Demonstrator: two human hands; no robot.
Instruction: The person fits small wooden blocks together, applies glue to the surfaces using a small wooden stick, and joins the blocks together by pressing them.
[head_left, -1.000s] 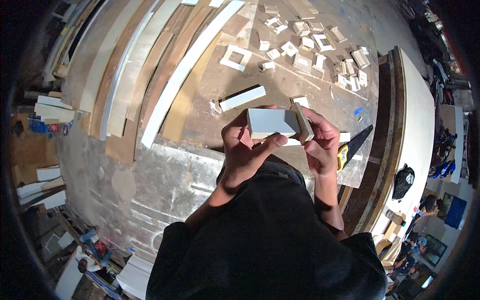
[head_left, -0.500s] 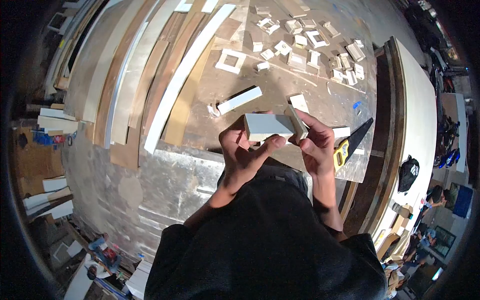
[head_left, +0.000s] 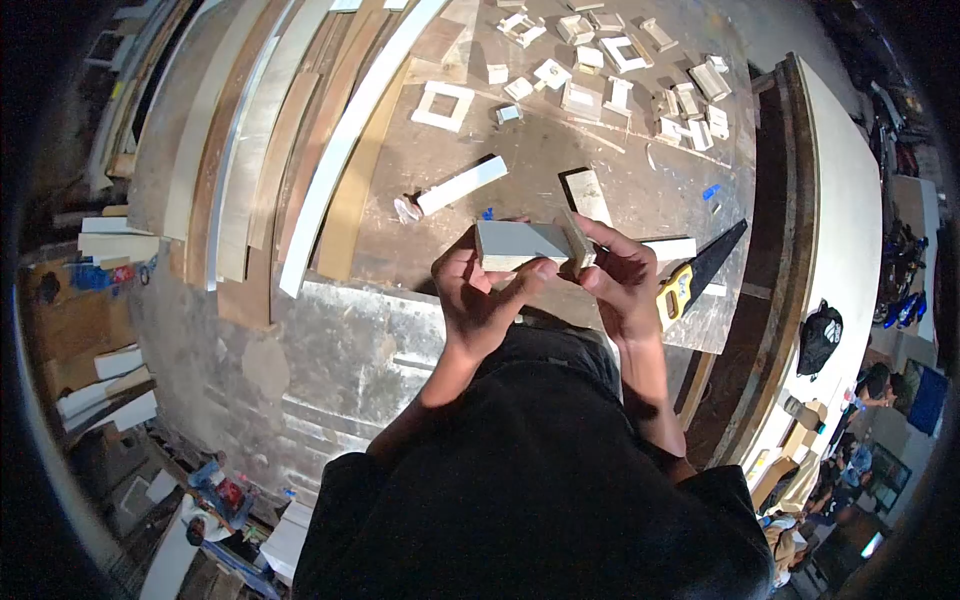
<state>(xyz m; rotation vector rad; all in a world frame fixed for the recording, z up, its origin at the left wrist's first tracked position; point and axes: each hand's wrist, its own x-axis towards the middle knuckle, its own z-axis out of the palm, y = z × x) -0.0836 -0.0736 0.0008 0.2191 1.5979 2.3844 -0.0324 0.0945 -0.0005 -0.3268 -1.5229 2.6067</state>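
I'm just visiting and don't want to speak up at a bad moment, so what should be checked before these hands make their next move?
1. Left hand has a grip on the grey-topped block: ok.
2. Right hand holds the small wooden piece at the block's right end: ok.
3. Piece flush with the block all round: cannot tell; fingers and the angle hide part of the joint.
4. Saw out of both hands: ok; it lies to the right of the right hand.
5. Worktop just beyond the hands free of loose pieces: not ok; a white strip and a pale board lie there.
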